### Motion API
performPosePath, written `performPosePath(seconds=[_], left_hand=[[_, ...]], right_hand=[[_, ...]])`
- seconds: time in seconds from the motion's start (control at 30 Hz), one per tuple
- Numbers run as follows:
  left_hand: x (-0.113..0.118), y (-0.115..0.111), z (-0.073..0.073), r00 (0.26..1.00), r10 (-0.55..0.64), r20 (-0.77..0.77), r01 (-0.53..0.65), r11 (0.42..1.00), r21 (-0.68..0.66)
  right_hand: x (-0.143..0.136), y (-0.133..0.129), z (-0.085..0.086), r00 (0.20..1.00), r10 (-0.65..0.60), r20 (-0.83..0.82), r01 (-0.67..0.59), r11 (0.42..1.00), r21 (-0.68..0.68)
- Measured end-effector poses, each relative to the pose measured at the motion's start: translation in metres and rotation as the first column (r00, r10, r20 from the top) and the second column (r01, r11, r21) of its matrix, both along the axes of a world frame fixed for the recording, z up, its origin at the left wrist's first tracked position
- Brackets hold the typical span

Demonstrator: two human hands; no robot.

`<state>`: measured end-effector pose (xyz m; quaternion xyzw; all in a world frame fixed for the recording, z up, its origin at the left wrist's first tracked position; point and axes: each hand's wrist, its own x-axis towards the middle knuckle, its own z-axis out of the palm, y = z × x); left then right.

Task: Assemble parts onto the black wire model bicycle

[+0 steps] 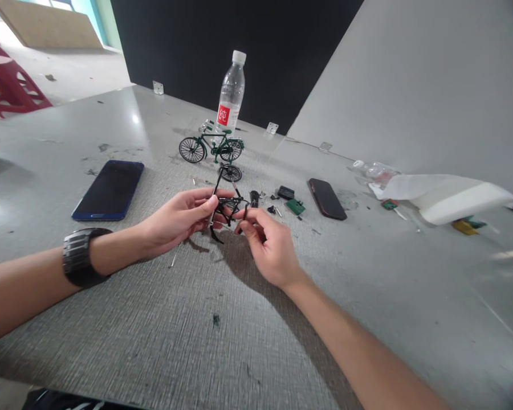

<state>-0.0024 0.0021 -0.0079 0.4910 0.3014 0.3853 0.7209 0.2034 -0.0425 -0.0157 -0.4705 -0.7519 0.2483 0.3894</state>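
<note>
My left hand (180, 221), with a black watch on its wrist, is closed on a black miniature bicycle frame (228, 204), held over the table between both hands. At the frame's right end, my right hand (268, 242) pinches a small dark part (245, 219) between thumb and forefinger. A loose spoked wheel (231, 173) lies just beyond the frame. Farther back stands a complete green miniature bicycle (212, 143). Small black parts (272, 210) and a green piece (294, 206) are spread to the right of my hands.
A clear bottle (232, 94) stands behind the green bicycle. One phone (109, 191) lies at left, another (327, 199) at right. On the far right are a lying bottle (378, 172) and white wrapping (448, 196). A thin rod (173, 257) rests near my left wrist.
</note>
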Motion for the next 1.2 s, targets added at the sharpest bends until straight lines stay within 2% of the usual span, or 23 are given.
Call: performPosePath(seconds=[0.17,0.33,0.57,0.8,0.93,1.2], left_hand=[[-0.0008,0.0000,-0.0017,0.999,-0.022,-0.028,0.023,0.999,0.024],[-0.0011,-0.0023,-0.0001,0.997,-0.053,-0.050,0.054,0.998,0.025],[-0.0021,-0.0043,0.0032,0.971,-0.118,-0.207,0.155,0.973,0.173],[-0.0003,-0.0060,0.0047,0.950,-0.032,-0.310,0.126,0.949,0.289],[0.0016,-0.0070,0.0060,0.950,0.001,-0.313,0.102,0.945,0.311],[0.0008,-0.0068,0.0054,0.970,-0.035,-0.243,0.088,0.973,0.214]], right_hand=[[-0.0015,-0.0033,-0.0030,1.000,-0.010,-0.025,0.010,1.000,-0.003],[-0.0031,-0.0054,-0.0028,0.998,0.026,0.049,-0.028,0.999,0.043],[-0.0047,-0.0071,-0.0001,0.994,0.012,0.109,-0.022,0.995,0.095],[-0.0044,-0.0053,0.0014,0.990,-0.010,0.138,-0.016,0.983,0.183],[-0.0042,-0.0039,0.0013,0.996,-0.027,0.089,0.016,0.992,0.122],[-0.0056,-0.0044,0.0017,0.996,-0.042,-0.080,0.041,0.999,-0.018]])
